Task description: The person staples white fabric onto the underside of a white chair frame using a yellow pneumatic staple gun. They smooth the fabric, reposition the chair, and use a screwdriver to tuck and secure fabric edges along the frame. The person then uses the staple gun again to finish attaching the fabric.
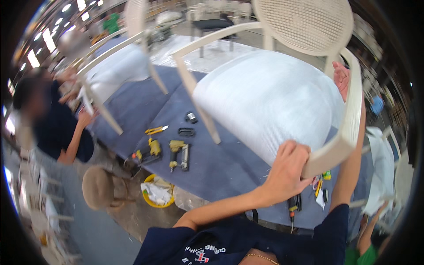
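Only the head view here, so going off that. There's a cream chair (304, 26) with a round woven backrest up on a counter (229, 168) draped in blue-grey cloth, right in front of the person. Its seat (269, 97) has a pale, whitish cover on it.

Left hand (288, 170) is closed around the front end of the chair's near arm, fingers curled in beside the seat edge. Right hand (341, 78) is farther back, in the space between that same arm and the backrest, fingers loosely apart with nothing visible in it. Part of it is hidden behind the wood, so I can't tell what it touches there.

Tools on the counter: two yellow-and-black air guns (179, 155) lying side by side, yellow-handled cutters (155, 130) just behind them, plus a couple of small black objects (186, 132) nearer the chair's leg. Another dark air tool (292, 206) sits at the near edge, just past the left forearm, with a little pile of small hand tools (318, 189) beside it.

On the floor there's a yellow basket (145, 197) with white scraps in it, next to a round tan stool (97, 187). Over on the left a co-worker (59, 119) in a dark top has both hands at another cream chair (115, 66) with a pale seat.
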`<action>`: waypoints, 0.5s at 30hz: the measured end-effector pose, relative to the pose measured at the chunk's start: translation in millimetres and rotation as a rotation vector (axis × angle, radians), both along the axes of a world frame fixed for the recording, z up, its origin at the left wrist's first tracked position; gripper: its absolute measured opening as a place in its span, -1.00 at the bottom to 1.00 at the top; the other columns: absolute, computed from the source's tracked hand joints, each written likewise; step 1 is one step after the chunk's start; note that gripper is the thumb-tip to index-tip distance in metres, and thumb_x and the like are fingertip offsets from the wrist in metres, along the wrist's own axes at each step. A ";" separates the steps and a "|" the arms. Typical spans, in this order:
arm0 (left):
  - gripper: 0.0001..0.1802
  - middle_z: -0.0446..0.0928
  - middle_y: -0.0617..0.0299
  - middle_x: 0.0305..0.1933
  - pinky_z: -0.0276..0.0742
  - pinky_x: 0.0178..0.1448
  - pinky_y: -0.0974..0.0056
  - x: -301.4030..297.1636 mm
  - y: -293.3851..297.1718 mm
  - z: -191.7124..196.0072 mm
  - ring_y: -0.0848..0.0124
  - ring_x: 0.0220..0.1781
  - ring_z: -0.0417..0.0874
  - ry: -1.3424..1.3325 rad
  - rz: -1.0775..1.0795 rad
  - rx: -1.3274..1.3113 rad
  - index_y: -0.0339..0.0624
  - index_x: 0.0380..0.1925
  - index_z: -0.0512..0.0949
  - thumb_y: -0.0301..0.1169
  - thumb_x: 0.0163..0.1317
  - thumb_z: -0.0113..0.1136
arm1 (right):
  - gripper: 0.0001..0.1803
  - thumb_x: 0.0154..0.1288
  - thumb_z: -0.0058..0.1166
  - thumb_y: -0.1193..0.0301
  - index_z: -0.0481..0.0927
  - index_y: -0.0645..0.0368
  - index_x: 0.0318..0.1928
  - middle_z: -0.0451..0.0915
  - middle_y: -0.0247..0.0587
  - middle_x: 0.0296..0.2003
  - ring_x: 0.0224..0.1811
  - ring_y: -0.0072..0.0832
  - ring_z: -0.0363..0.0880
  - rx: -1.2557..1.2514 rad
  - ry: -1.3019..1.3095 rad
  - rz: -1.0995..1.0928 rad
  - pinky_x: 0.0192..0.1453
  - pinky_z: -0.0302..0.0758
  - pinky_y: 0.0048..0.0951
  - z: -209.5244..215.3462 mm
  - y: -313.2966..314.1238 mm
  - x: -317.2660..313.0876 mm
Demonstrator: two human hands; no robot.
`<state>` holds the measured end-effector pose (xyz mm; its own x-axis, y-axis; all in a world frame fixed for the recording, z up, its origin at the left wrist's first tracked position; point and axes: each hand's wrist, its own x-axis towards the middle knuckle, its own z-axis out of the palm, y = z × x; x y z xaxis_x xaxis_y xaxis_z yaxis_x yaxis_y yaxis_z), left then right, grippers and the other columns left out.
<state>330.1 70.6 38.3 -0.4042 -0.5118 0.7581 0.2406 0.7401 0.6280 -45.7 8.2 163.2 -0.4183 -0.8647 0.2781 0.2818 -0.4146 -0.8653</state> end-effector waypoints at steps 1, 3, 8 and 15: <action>-0.39 0.54 -0.05 0.02 0.32 0.40 -0.11 -17.2 19.4 -9.7 -0.02 0.09 0.51 -0.045 -0.066 -0.065 -0.22 -0.14 0.43 -0.39 -0.17 0.60 | -0.54 0.57 -0.06 0.47 0.35 0.44 0.36 0.55 0.11 0.18 -0.02 -0.33 0.68 -0.132 -0.239 0.166 0.00 0.71 -0.42 8.1 31.1 -10.9; -0.43 0.55 0.00 0.06 0.28 0.43 -0.14 -35.5 45.4 -35.3 0.06 0.12 0.52 -0.186 -0.123 -0.228 -0.21 -0.16 0.44 -0.34 -0.12 0.59 | -0.50 0.56 -0.11 0.47 0.28 0.43 0.40 0.51 -0.16 -0.15 -0.30 -0.54 0.55 -0.210 -0.565 0.050 -0.27 0.62 -0.54 -8.0 74.7 -19.9; -0.57 0.55 0.10 0.11 0.23 0.47 -0.19 -57.2 82.8 -79.9 0.20 0.17 0.55 -0.305 -0.348 -0.431 -0.20 -0.17 0.48 -0.22 0.12 0.46 | -0.43 0.53 -0.15 0.45 0.15 0.42 0.45 0.22 -0.41 -0.40 -0.49 -0.71 0.27 -0.083 -0.449 0.147 -0.47 0.39 -0.60 -65.0 193.4 -59.7; -0.55 0.53 -0.03 0.24 0.45 0.37 -0.04 -74.0 50.9 -75.6 0.04 0.24 0.53 -0.343 -0.595 -0.617 -0.34 -0.09 0.54 -0.27 0.16 0.46 | -0.59 0.48 -0.04 0.43 0.30 0.30 0.25 0.34 -0.41 -0.39 -0.45 -0.72 0.38 -0.088 -0.366 -0.072 -0.47 0.46 -0.66 -74.6 213.7 -44.3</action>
<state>256.1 121.5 -37.3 -0.7239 0.3077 0.6174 0.5627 0.7812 0.2704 -90.0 221.9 88.6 -0.5629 -0.8086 0.1709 0.5329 -0.5132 -0.6728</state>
